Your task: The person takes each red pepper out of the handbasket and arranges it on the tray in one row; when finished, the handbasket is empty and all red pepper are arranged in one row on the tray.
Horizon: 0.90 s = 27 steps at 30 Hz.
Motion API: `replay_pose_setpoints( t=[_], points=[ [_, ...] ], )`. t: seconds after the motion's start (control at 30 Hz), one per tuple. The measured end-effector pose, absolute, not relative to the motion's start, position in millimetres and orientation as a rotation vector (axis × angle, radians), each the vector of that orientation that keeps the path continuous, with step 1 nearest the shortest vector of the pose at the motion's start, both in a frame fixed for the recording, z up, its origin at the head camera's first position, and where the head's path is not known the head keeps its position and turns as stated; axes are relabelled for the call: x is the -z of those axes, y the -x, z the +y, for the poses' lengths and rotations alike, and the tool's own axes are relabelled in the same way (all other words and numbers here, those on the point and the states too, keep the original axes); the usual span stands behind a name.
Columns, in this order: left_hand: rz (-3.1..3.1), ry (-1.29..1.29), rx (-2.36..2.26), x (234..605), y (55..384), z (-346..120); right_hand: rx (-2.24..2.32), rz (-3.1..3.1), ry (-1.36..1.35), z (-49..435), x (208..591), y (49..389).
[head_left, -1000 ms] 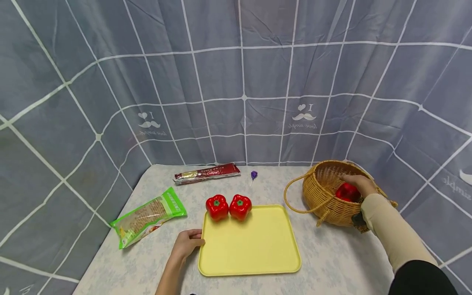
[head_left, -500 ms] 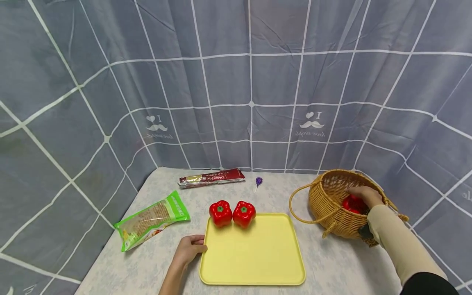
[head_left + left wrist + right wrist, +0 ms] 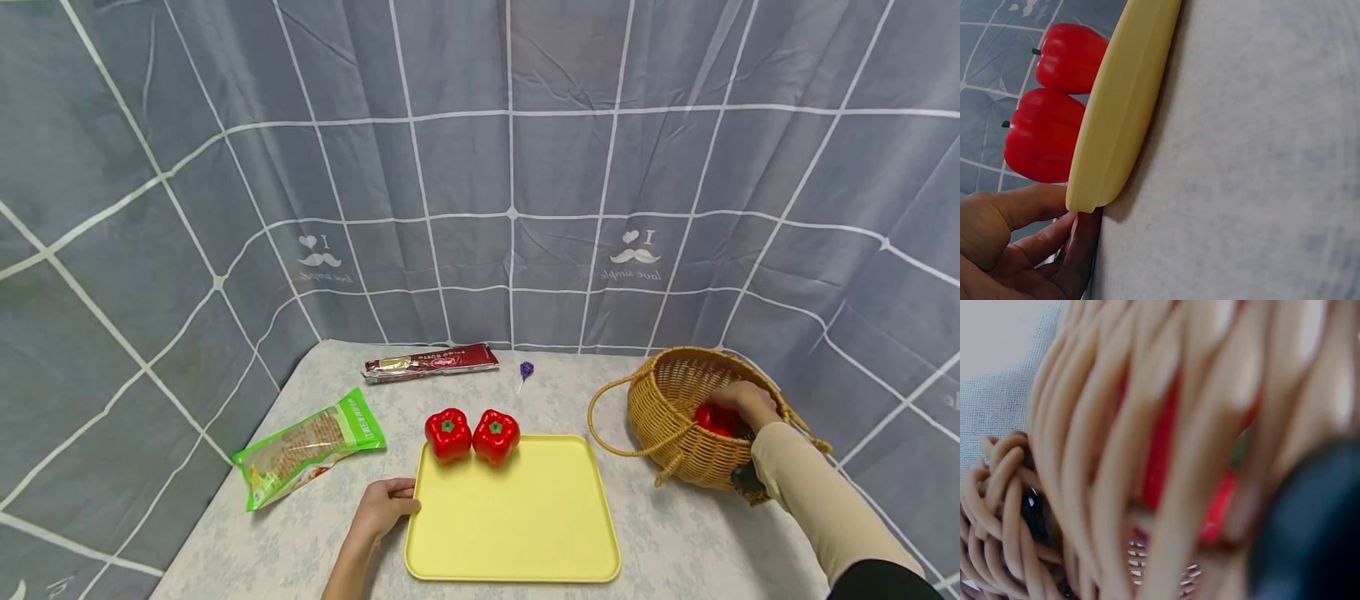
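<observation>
On the left side of the yellow tray (image 3: 517, 525), my left hand (image 3: 382, 507) pinches the edge, thumb at the rim and fingers lower down, as the left wrist view shows. Two red bell peppers (image 3: 448, 437) sit side by side at the tray's far left corner. My right hand (image 3: 750, 404) reaches into the wicker basket (image 3: 648, 417) and grips another red bell pepper (image 3: 716, 419) from above. Its fingertips are hidden. Through the weave in the right wrist view, red pepper skin (image 3: 1160, 450) and a bit of green show.
A green-edged clear food bag (image 3: 311, 450) lies left of the tray. At the back are a dark red long packet (image 3: 431, 363) and a purple lollipop (image 3: 527, 369). The basket's loop handle (image 3: 600, 417) leans toward the tray. Grey checked curtains surround the table.
My right hand, with the pepper, has sunk a little deeper into the basket. My left hand stays on the tray edge. The head view has shifted slightly.
</observation>
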<state>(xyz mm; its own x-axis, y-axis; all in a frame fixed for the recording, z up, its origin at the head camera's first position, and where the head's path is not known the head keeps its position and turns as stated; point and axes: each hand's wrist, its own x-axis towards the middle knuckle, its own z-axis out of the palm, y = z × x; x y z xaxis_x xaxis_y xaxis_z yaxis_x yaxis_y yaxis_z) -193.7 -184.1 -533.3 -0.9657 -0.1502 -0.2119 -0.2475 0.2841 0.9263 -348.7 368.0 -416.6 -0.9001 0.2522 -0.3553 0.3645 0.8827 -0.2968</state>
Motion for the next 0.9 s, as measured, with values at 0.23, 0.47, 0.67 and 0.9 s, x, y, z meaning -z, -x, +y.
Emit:
replay_pose_setpoints(
  t=[0.23,0.47,0.67,0.9],
  points=[
    [2.439,0.379,-1.789,534,192,-184,0.637,2.787,-0.561,368,420,344],
    [2.42,0.389,-1.823,535,195,-186,0.887,2.791,-0.62,366,419,344],
    [2.422,0.392,-1.836,533,196,-186,1.135,2.74,-0.541,369,419,345],
    [2.412,0.399,-1.823,533,195,-186,1.305,2.682,-0.359,366,414,337]
  ],
)
